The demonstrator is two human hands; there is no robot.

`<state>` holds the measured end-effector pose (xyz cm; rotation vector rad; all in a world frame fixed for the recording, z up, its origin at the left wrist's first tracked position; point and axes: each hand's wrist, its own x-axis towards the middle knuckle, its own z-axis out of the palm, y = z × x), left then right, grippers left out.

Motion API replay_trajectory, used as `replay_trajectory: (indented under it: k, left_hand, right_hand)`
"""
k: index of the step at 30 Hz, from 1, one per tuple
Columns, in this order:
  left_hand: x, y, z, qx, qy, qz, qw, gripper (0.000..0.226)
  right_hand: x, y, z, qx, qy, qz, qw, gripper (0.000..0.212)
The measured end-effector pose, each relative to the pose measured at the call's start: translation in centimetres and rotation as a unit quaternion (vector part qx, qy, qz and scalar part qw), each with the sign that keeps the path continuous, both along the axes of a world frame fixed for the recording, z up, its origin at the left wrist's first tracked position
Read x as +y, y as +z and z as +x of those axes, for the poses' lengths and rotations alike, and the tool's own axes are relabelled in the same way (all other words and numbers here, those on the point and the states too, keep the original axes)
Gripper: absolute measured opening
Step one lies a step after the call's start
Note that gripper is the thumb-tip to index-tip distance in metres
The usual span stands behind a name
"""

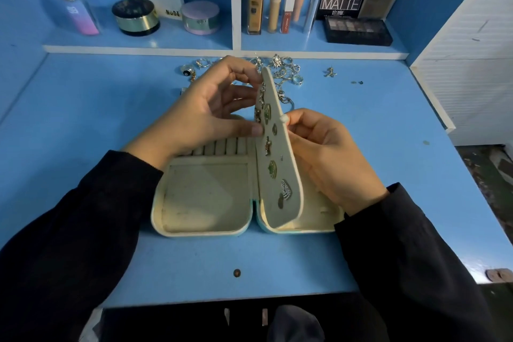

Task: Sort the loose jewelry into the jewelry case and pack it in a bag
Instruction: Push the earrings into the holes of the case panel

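A cream jewelry case (204,197) lies open on the blue table. Its middle flap (280,175) stands upright, with several earrings pinned to its left face. My left hand (205,114) pinches the flap, with the thumb at one earring and the fingertips near the flap's top edge. My right hand (330,155) is behind the flap; its fingers pinch a small white earring back (283,119) at the flap's edge. Loose jewelry (283,71), rings and chains, lies in a heap beyond the case, partly hidden by my left hand. The ring rolls (222,147) in the left half hold nothing.
A shelf at the back holds a perfume bottle (76,7), two round jars (136,16), cosmetic tubes (274,3) and eyeshadow palettes (358,30). One earring (330,72) lies apart to the right. A white slatted panel (469,64) borders the table's right side.
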<state>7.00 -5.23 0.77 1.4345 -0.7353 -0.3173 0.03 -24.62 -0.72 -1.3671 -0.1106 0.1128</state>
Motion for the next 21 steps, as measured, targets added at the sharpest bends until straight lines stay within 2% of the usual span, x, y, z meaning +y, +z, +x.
replay_trajectory:
  k: [15,21]
  left_hand:
    - [0.06,0.01,-0.05,0.004,0.005,0.008,1.0,0.058]
    - [-0.03,0.1,-0.16,-0.001,0.004,0.007,1.0,0.058]
  right_hand:
    - [0.11,0.53,-0.18,-0.021,0.014,0.013,1.0,0.015]
    - [0.1,0.62,-0.32,-0.061,0.0,-0.013,0.998,0.011]
